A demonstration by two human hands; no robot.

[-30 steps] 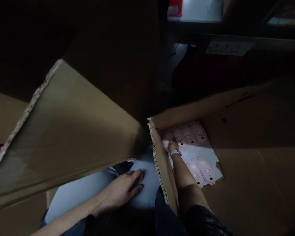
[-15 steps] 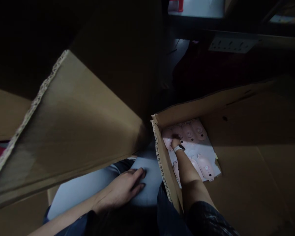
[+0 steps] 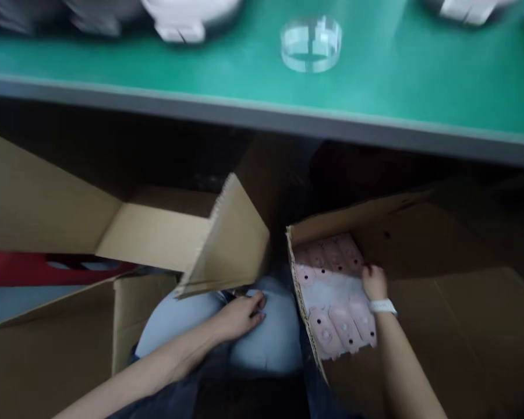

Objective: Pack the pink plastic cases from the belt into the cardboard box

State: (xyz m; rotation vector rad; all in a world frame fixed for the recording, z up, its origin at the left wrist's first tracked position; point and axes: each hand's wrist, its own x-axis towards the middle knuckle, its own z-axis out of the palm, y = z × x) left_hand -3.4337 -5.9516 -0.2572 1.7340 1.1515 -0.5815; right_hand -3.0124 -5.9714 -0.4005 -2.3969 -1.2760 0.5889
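Observation:
Inside the cardboard box [image 3: 458, 326] on the right, two rows of pink rounded plastic covers [image 3: 341, 329] lie on a pale sheet [image 3: 332, 289]. Each cover shows a dark round hole, and some carry a small printed figure. My right hand [image 3: 374, 283], with a white watch band at its wrist, is at the right edge of the sheet, beside the back row. Its fingers are blurred and partly hidden, so I cannot see whether they hold anything. My left hand [image 3: 240, 317] lies on my leg in light blue trousers [image 3: 266, 349], fingers loosely bent and apart, holding nothing.
Above, a green tabletop [image 3: 244, 75] with a grey front edge spans the view. A clear round ring [image 3: 311, 46] and blurred white-and-dark parts [image 3: 179, 20] sit on it. Another open cardboard box [image 3: 48, 343] stands at the left, its raised flap [image 3: 233, 238] near my left hand.
The view has tilted up, bringing the green tabletop in. My right hand has moved from the back-left pink covers to the sheet's right edge. The left hand stays on my leg.

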